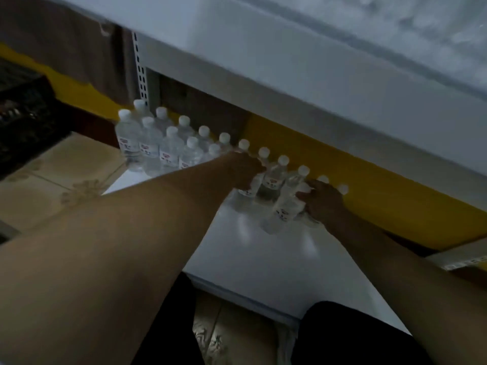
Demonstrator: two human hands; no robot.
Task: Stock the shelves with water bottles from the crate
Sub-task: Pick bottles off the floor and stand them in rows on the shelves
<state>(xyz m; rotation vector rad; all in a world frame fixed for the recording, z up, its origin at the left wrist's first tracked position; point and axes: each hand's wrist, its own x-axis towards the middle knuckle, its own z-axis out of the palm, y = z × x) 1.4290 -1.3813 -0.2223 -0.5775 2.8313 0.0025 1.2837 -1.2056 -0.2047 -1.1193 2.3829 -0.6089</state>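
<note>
Several clear water bottles with white caps (150,143) stand in rows along the back of the low white shelf (263,259). My left hand (246,168) reaches in and grips a bottle (250,188) in the front row. Further right, my right hand (322,200) grips another bottle (286,206) near its cap; that bottle leans toward me. The black crate (29,114) sits at the far left on the floor, its contents dark and blurred.
A white upper shelf (316,75) overhangs the bottles closely. A yellow back panel (369,185) runs behind the row. A slotted white upright (141,75) stands at the shelf's left end. Tiled floor (66,175) lies left, and my dark-clothed knees are below.
</note>
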